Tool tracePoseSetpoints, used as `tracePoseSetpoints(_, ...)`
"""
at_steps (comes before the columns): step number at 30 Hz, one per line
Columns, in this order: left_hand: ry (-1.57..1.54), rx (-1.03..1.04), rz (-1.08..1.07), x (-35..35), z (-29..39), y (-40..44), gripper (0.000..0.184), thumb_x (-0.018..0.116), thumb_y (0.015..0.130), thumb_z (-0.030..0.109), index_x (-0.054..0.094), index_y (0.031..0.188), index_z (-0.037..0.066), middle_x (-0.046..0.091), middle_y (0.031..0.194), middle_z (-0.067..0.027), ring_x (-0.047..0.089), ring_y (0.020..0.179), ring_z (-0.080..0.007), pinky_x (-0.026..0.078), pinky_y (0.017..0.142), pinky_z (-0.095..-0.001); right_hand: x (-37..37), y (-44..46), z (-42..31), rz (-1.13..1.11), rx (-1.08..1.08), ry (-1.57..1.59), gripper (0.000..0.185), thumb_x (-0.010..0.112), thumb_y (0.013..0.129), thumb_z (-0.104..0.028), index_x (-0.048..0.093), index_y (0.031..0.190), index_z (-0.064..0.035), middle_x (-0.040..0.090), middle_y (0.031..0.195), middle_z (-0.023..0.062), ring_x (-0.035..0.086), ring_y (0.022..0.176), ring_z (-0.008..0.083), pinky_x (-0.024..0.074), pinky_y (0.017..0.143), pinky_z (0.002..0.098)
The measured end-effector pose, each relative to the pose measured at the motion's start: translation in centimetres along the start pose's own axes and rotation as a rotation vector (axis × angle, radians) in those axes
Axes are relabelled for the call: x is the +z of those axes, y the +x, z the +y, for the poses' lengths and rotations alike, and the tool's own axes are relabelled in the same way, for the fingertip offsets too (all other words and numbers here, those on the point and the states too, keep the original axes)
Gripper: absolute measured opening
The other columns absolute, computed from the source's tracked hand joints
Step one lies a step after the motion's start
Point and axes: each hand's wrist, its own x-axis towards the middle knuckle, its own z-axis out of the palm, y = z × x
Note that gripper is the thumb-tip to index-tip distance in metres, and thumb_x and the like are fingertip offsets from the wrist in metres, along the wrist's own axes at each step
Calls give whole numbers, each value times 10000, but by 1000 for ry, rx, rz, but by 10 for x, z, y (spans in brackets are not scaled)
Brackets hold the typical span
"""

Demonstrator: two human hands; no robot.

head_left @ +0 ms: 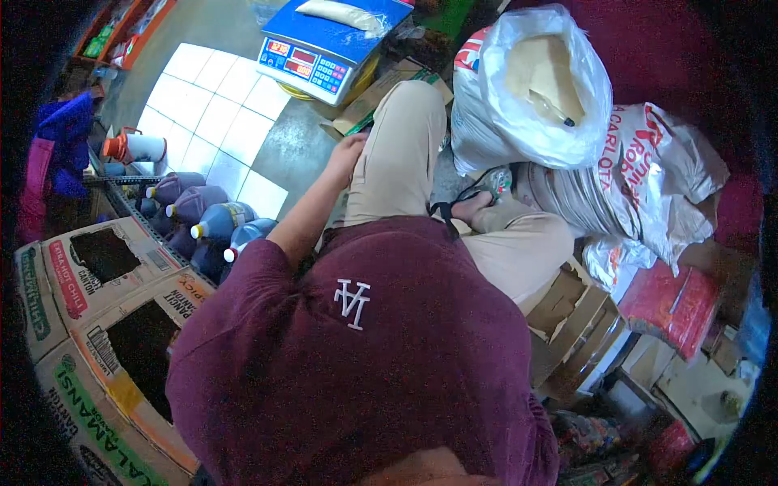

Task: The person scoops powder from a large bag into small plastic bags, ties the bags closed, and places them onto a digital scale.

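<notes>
My left hand (350, 152) rests against the outer side of my bent left knee, its fingers lying loosely on the beige trouser leg (397, 154), with nothing seen in them. My right hand is out of view. Just ahead of the left hand stands a digital scale (312, 69) with lit red displays and a blue top. On it lies a filled clear plastic bag (344, 14) of pale contents. Right of my knee, an open white sack (494, 121) holds pale granules (527, 69). A clear plastic scoop with a black tip (555, 109) lies in the granules.
Printed cardboard boxes (121, 251) with cut openings stand at left. Behind them are several dark-filled jugs (215, 219) and a white-and-orange container (146, 148). More sacks (624, 186), a red plastic-wrapped pack (673, 300) and stacked cardboard (567, 324) crowd the right side.
</notes>
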Motion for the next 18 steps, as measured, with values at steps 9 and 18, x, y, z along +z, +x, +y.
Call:
tracePoseSetpoints(9, 722, 880, 302, 57, 159, 106, 303, 643, 816, 221, 644, 1068, 53, 622, 984, -161, 606, 885, -273, 477, 812, -348, -102, 72, -170, 185, -147, 851, 389, 511, 951, -184, 479, 1249, 64, 593, 1043, 140, 587, 944, 200, 487, 875, 322)
tracePoseSetpoints(18, 335, 972, 128, 202, 101, 137, 267, 612, 819, 105, 600, 1077, 37, 571, 1068, -139, 598, 852, -233, 490, 786, -327, -49, 118, -474, -71, -1077, -108, 325, 583, 862, -114, 587, 1178, -38, 634, 1107, 149, 605, 1014, 284, 465, 891, 362)
